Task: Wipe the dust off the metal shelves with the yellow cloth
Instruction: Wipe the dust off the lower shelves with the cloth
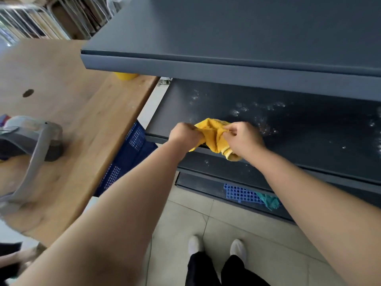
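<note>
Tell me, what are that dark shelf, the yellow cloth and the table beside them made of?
The middle shelf looks like painted sheet metal: a flat, matte blue-grey surface with a folded front lip, speckled with white dust. The yellow cloth, bunched between both hands, seems soft terry or microfibre, judging by its nap. The table shows wood grain, possibly laminate.

Both forearms are bare, with no sleeves showing behind the hands. Far below them are black trousers (208, 271) and a pair of white shoes (238, 249).
</note>
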`<state>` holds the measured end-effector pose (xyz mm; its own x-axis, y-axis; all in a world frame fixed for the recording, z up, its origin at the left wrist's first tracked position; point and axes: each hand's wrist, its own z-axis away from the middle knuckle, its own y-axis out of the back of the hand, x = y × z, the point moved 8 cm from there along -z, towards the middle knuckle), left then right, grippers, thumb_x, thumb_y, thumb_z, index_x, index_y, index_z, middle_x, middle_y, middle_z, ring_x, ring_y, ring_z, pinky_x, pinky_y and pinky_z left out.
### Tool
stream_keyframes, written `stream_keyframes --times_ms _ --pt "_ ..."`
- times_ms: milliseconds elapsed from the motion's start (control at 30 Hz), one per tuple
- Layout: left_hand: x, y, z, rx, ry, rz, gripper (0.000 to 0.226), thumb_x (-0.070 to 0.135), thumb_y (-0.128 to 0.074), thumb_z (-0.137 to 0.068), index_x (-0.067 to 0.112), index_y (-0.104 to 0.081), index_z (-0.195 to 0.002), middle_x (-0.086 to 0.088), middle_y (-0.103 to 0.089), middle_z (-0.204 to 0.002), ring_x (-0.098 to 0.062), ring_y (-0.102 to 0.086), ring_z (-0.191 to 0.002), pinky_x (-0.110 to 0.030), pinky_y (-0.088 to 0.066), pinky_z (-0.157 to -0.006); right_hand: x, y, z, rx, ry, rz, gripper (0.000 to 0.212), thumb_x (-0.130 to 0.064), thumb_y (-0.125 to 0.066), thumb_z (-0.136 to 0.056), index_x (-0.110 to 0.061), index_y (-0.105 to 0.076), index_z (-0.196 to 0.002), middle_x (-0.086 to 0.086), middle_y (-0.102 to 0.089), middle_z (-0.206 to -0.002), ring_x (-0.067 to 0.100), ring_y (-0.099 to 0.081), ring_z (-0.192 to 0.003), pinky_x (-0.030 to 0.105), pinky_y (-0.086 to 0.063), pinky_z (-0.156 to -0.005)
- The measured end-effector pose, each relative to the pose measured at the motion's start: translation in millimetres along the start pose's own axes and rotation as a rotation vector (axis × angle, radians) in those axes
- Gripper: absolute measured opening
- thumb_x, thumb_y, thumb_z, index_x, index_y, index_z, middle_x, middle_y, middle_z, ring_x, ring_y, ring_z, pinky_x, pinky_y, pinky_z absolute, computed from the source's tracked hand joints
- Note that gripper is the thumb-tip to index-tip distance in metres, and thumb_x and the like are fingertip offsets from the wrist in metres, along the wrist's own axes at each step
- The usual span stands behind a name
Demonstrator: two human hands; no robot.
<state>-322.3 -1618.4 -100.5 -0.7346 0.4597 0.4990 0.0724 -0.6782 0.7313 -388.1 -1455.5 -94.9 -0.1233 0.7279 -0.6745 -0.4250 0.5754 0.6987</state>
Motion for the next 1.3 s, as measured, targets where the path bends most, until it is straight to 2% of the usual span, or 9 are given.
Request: stream_keyframes --times_ms 133,233,333,500,633,700,867,1000,1300 --pt "-3 -3 -7 0.045 -0.017 0.347 0.027 0.018 -0.053 -0.089 0.018 -0.065 -0.113 -0.004 -0.064 -0.101 -0.027 -0.063 -0.099 -0.041 -0.055 -0.089 -15 -4 -6 0.116 0.048 -0.067 0.029 -0.024 -0.049 -0.096 -0.024 -0.066 -0.12 0.0 -0.068 -0.12 0.023 -0.063 -0.108 0.027 -0.05 -0.083" --pt "-1 43 -22 0.305 -0.142 0.652 0.017 0.011 -0.047 -0.092 0.02 -0.061 -0.089 -0.002 -0.065 -0.088 -0.021 -0.061 -0.087 -0.043 -0.055 -0.088 -33 29 -8 0.331 0.113 -0.203 0.029 -0.023 -0.046 -0.099 -0.024 -0.062 -0.124 -0.004 -0.064 -0.126 0.017 -0.059 -0.113 0.025 -0.045 -0.087" --pt "-1 64 -33 0.344 -0.236 0.78 0.02 0.006 -0.047 -0.09 0.021 -0.06 -0.086 0.0 -0.065 -0.085 -0.017 -0.059 -0.081 -0.037 -0.053 -0.081 -51 26 -18 0.275 0.218 -0.333 0.032 -0.02 -0.046 -0.099 -0.026 -0.059 -0.128 -0.005 -0.06 -0.131 0.014 -0.056 -0.117 0.027 -0.047 -0.096" --pt "-18 25 -46 -0.001 -0.094 0.046 0.023 0.023 -0.057 -0.073 0.015 -0.068 -0.091 -0.001 -0.066 -0.086 -0.024 -0.063 -0.085 -0.032 -0.052 -0.072 -24 -56 -21 -0.232 0.067 -0.078 0.03 -0.011 -0.057 -0.092 -0.024 -0.069 -0.117 -0.003 -0.065 -0.125 0.02 -0.059 -0.117 0.038 -0.047 -0.103" --pt "-3 37 -46 0.285 -0.302 -0.154 0.053 0.033 -0.053 -0.08 0.027 -0.052 -0.133 0.001 -0.054 -0.132 -0.026 -0.049 -0.121 -0.039 -0.046 -0.089 -11 -36 -17 0.039 0.051 0.113 0.034 -0.011 -0.05 -0.093 -0.029 -0.068 -0.115 -0.005 -0.067 -0.121 0.02 -0.064 -0.103 0.033 -0.054 -0.082" --pt "13 13 -50 0.179 -0.448 -0.319 0.055 0.043 -0.049 -0.089 0.035 -0.038 -0.143 0.001 -0.033 -0.152 -0.032 -0.03 -0.137 -0.047 -0.034 -0.104 -9 -29 -21 0.101 0.059 0.211 0.034 -0.012 -0.049 -0.094 -0.027 -0.065 -0.119 -0.001 -0.065 -0.12 0.021 -0.062 -0.091 0.029 -0.048 -0.069" --pt "16 -49 -75 -0.012 -0.431 -0.466 0.061 0.067 -0.029 -0.092 0.052 -0.011 -0.148 0.0 0.008 -0.162 -0.04 0.011 -0.146 -0.061 -0.002 -0.114 9 -40 -39 0.026 0.023 0.427 0.046 -0.005 -0.047 -0.092 -0.024 -0.053 -0.133 0.001 -0.05 -0.141 0.024 -0.046 -0.13 0.04 -0.047 -0.095" --pt "8 -58 -90 0.035 -0.486 -0.539 0.054 0.058 -0.025 -0.097 0.05 -0.01 -0.148 -0.002 0.004 -0.163 -0.037 0.013 -0.147 -0.061 0.003 -0.115 16 -53 -49 0.01 0.057 0.443 0.05 -0.002 -0.044 -0.094 -0.019 -0.045 -0.141 0.0 -0.034 -0.154 0.016 -0.022 -0.146 0.039 -0.032 -0.113" --pt "-42 -1 -132 0.162 -0.37 -0.551 0.055 0.056 -0.019 -0.098 0.041 -0.012 -0.15 -0.004 -0.003 -0.163 -0.034 0.009 -0.148 -0.057 0.009 -0.115 1 -75 -70 -0.011 0.157 0.394 0.041 -0.013 -0.043 -0.099 -0.015 -0.046 -0.14 0.003 -0.034 -0.154 0.018 -0.023 -0.146 0.036 -0.029 -0.115"
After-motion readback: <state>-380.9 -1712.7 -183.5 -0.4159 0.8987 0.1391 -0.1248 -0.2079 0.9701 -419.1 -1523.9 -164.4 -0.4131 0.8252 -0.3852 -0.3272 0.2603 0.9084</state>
